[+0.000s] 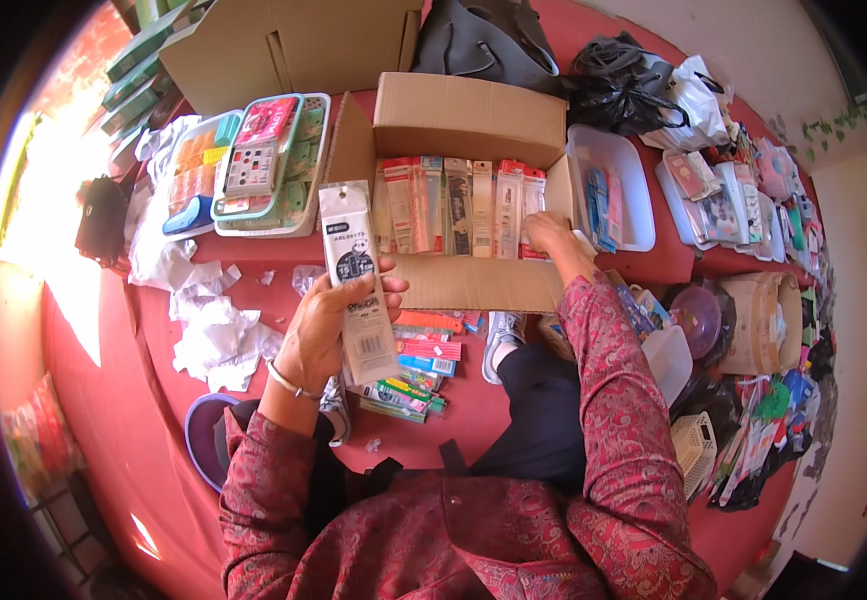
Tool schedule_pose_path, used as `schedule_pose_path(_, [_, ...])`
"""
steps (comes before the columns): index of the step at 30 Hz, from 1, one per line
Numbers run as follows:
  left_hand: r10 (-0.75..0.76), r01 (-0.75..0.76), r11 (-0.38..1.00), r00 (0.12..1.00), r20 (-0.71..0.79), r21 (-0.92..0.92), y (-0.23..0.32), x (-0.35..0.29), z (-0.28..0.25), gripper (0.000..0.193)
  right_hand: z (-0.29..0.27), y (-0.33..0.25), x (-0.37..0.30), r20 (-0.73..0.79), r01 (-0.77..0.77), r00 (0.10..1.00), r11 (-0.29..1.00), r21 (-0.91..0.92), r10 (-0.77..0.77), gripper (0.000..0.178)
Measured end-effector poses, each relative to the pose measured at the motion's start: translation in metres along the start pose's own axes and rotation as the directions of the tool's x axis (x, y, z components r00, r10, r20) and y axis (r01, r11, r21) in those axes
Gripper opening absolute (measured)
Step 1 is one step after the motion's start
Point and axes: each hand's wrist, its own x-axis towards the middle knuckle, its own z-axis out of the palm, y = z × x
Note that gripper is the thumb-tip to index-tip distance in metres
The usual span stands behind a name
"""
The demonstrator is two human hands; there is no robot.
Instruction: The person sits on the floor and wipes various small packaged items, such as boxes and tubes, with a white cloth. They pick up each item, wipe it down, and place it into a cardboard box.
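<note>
Red-covered surface (254, 260) runs under everything, cluttered on nearly all sides.

Item in hand: long white packet (358, 280), clear window, held upright at centre-left, just near of carton's left flap. Left hand (322, 330) grips its lower half; thumb across front, fingers wrapped behind, pinching packet firmly.

Right hand (551, 236) reaches into open cardboard carton (464, 200), fingers bent down onto rightmost upright packets (459, 205); fingertips hidden behind them, so spread cannot be told. Approx. 10 packets stand in one row in carton; exact count unclear.

Near of carton, btwn the hands: loose pile of coloured flat packs (416, 372), approx. 6, overlapping.

Left of carton: 2 stacked trays of stationery (254, 165); crumpled white paper (209, 325) near of them. Right of carton: 2 white plastic bins (614, 185). Far edge: larger cardboard box (284, 45), 1 dark bag (489, 40), black and white plastic bags (654, 90).

Open room: small bare patch near-left of paper; right side packed w/ goods to the edge. Carton's near wall touches right wrist.
</note>
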Motion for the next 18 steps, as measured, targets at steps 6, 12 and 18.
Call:
schedule_pose_path(6, [0.083,0.027,0.910,0.966,0.246,-0.413,-0.004,0.002,-0.010,0.047,-0.050,0.003,-0.033,-0.265,-0.124,0.950,0.977,0.174,0.168,0.017])
schedule_pose_path(12, [0.173,0.033,0.856,0.922,0.347,-0.516,-0.003,-0.012,-0.007,0.052,-0.159,-0.030,-0.122,-0.431,0.336,0.847,0.313,0.888,0.313,0.031])
schedule_pose_path(18, [0.175,-0.065,0.958,0.906,0.386,-0.280,-0.002,-0.037,0.004,0.042,-0.198,-0.139,-0.222,-0.636,0.641,0.707,0.100,0.761,0.308,0.026])
